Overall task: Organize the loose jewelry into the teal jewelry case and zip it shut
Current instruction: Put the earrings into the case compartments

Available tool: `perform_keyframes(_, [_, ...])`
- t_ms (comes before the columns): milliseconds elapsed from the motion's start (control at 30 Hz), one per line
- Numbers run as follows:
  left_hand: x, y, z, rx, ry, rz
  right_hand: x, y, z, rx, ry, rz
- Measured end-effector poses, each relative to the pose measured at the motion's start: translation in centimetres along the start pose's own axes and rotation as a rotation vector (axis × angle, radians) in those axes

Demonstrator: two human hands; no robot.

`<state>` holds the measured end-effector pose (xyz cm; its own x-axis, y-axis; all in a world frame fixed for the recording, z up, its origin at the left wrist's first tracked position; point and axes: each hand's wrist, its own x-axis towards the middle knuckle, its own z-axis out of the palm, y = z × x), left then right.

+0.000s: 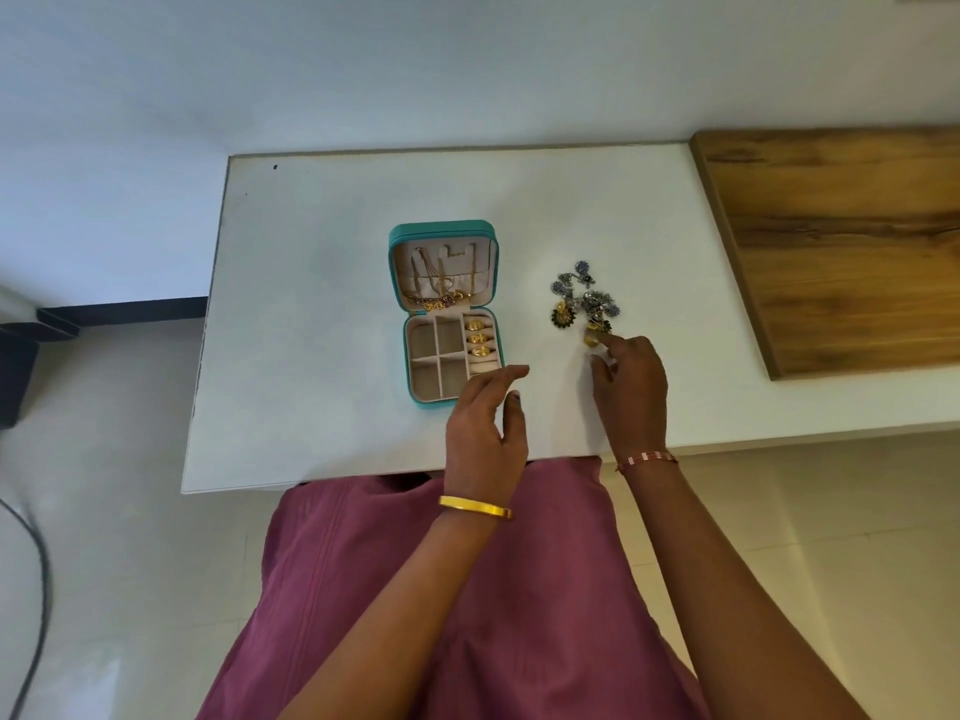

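The teal jewelry case (447,314) is lying open near the middle of the white counter (311,356), lid tilted back away from the person. The lid lining is beige and is carrying gold chains (441,283) hanging down to a bunch at the hinge. The base is showing a grid of beige compartments on its left side and a ring roll on its right, with three gold rings (477,337) sitting in the roll.

The loose jewelry pile (584,298) is sitting on the counter to the right of the case, apart from it: silver pieces with blue stones, plus gold and dark green ones.

The right hand (631,392) is reaching to the near edge of the pile, fingertips pinching a small gold piece (592,337). The left hand (485,423) is hovering over the near right corner of the case, fingers relaxed and extended, holding nothing.

A wooden board (841,241) is lying at the right, well apart.
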<state>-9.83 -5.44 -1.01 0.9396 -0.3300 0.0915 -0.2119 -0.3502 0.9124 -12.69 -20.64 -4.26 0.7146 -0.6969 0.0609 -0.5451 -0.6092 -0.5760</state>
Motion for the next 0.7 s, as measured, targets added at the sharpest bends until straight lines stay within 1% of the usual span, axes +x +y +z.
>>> perform_keyframes(133, [0.1,0.0,0.9,-0.026,-0.008,-0.044,0.8,-0.4,0.4,-0.073,-0.049,-0.038])
perform_keyframes(233, [0.1,-0.2,0.8,-0.041,0.014,-0.081,0.8,-0.6,0.7,-0.141,-0.033,-0.09])
perform_keyframes(333, [-0.1,-0.4,0.5,-0.049,0.01,-0.111,0.8,-0.6,0.7,-0.093,-0.041,-0.019])
perform_keyframes(433, [-0.5,-0.3,0.1,-0.088,0.013,-0.162,0.7,-1.0,0.4,0.069,-0.098,0.047])
perform_keyframes(533, [-0.8,0.0,-0.3,-0.123,0.027,-0.231,0.0,-2.1,-0.5,0.317,-0.201,0.143])
perform_keyframes(600, [-1.1,0.1,-0.8,-0.131,0.026,-0.278,-0.7,-2.8,-1.4,0.543,-0.311,0.278])
perform_keyframes(700, [-1.2,0.4,-1.3,-0.139,-0.008,-0.351,-1.5,-3.4,-2.6,0.909,-0.537,0.544])
